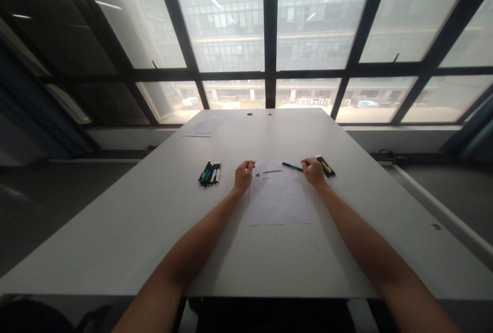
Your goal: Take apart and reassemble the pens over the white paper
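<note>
From the paper's centre (279, 202), with 12 o'clock pointing to the windows (231, 30), the left pens (210, 174) lay side by side between 9 and 10 o'clock. The left hand (243, 175) was at 10 o'clock, by the paper's edge, its fingers curled together; I could not tell if they gripped anything. Near it, toward 11, was a small piece (258, 174). A thin rod (271, 171) rested close to 12, its length running nearly 9 to 3. The green pen (292, 167) was at 1 o'clock, its long axis slanting from about 10 to 4, with its lower end at the right hand (314, 172), clearly the nearer one, whose bent fingers appeared to pinch it. Just beyond were the right pens (327, 167).
</note>
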{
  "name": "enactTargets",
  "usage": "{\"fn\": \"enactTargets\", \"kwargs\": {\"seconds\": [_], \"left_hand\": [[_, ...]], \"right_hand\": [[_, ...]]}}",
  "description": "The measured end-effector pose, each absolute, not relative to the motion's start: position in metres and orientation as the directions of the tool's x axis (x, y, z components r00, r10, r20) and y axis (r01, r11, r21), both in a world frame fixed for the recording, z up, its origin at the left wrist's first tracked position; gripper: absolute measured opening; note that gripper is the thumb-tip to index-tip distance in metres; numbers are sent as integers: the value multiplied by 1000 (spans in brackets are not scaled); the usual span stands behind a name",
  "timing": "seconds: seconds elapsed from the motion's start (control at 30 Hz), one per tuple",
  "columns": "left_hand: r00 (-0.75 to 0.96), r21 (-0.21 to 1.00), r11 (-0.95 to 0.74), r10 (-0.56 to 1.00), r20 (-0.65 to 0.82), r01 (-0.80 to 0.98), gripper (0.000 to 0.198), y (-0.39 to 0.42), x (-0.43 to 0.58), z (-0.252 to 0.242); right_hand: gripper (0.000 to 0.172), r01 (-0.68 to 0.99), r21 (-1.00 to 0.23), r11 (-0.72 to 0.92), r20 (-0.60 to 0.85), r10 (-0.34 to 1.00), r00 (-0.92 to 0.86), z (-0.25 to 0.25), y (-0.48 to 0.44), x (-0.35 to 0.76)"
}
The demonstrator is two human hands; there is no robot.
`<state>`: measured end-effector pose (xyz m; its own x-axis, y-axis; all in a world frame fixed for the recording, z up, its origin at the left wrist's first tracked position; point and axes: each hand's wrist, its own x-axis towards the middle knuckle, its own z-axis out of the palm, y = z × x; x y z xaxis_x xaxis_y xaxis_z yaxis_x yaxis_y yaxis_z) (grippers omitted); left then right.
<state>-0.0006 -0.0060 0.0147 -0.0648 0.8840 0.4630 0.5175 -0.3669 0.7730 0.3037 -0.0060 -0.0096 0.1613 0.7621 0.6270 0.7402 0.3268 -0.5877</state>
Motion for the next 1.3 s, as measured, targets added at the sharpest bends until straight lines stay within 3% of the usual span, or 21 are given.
{"fn": "enactTargets", "kwargs": {"seconds": [1.3], "left_hand": [[-24,758,-384,885,465,527,29,-6,-1,13]], "right_hand": [[19,767,-532,358,618,783,63,-7,-11,298]]}}
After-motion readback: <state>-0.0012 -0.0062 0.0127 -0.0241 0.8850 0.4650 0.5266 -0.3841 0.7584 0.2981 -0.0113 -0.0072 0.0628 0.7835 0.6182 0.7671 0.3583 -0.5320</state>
